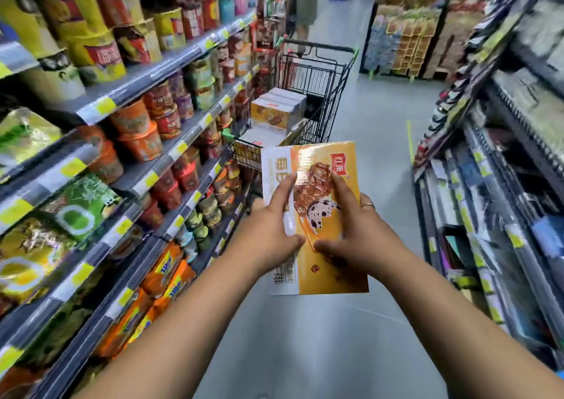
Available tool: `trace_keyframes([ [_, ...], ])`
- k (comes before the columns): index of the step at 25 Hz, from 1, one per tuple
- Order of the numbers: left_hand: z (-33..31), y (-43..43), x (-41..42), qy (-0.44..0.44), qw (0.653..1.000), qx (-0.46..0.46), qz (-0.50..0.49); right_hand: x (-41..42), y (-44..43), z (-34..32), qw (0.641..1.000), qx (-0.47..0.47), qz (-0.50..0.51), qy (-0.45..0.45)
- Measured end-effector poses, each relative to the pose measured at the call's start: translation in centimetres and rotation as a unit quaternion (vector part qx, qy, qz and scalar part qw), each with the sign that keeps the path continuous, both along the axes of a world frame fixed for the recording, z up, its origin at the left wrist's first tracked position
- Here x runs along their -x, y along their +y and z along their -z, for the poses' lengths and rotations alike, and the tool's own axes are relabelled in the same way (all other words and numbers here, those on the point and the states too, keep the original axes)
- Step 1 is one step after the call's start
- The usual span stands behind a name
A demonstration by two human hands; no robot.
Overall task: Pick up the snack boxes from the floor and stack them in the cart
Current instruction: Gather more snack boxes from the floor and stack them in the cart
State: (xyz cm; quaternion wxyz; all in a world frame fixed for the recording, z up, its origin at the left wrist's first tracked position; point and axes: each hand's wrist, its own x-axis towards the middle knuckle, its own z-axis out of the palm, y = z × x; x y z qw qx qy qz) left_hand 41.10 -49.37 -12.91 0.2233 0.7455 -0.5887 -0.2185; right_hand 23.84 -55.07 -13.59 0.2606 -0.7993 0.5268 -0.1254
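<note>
Wire cart ahead-left, boxes stacked inside. Left grip pinches a yellow snack box in mid-air, short of the cart; right grip pinches it too. Glossy wrap, shallow hold: may slip on the reach.

orange-yellow snack box, white edge; black cart

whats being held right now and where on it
A yellow snack box, held by both hands around its middle: left hand at the left edge, right hand at the right edge.
</note>
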Motion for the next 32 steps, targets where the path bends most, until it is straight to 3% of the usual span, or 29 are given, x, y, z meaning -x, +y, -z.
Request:
trace_keyframes([
  [12,2.6,-22.6,-7.4,0.018,0.999,-0.031,0.041,-7.0,-21.3,2.7,0.999,-0.018,0.038,0.003],
  [22,3.4,-43.1,-11.1,0.084,0.991,0.002,-0.101,-12.4,-46.3,1.6,0.996,-0.013,-0.082,0.028],
  [32,8.2,-59.1,-22.7,0.195,0.956,0.026,-0.218,-27.1,-65.0,3.1,0.979,0.003,-0.170,0.111],
])
